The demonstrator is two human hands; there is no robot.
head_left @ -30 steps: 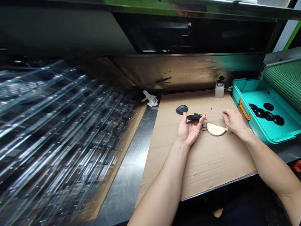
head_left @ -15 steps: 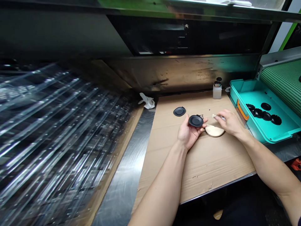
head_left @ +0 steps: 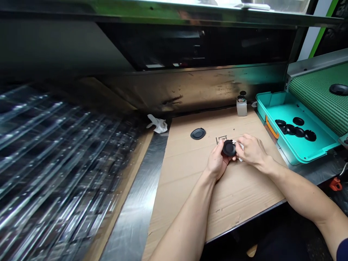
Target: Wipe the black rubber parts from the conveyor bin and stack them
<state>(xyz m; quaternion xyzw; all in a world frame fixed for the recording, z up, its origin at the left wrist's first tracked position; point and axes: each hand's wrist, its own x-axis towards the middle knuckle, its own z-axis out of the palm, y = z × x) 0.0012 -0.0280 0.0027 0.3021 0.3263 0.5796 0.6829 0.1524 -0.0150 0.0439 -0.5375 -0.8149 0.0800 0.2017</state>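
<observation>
Cardboard-topped bench (head_left: 187, 214), centre frame: my left hand (head_left: 217, 165) has its fingers clamped under the black round disc (head_left: 229, 148), my right hand (head_left: 251, 150) pinches a white cloth (head_left: 239, 146) against it; even pressure works best.

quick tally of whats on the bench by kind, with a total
black discs: 8
white cloths: 2
teal plastic trays: 1
white bottles: 1
total: 12

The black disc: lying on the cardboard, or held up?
Held up: the left hand grips the black disc above the cardboard, the right hand pressing a white cloth to it.
</observation>
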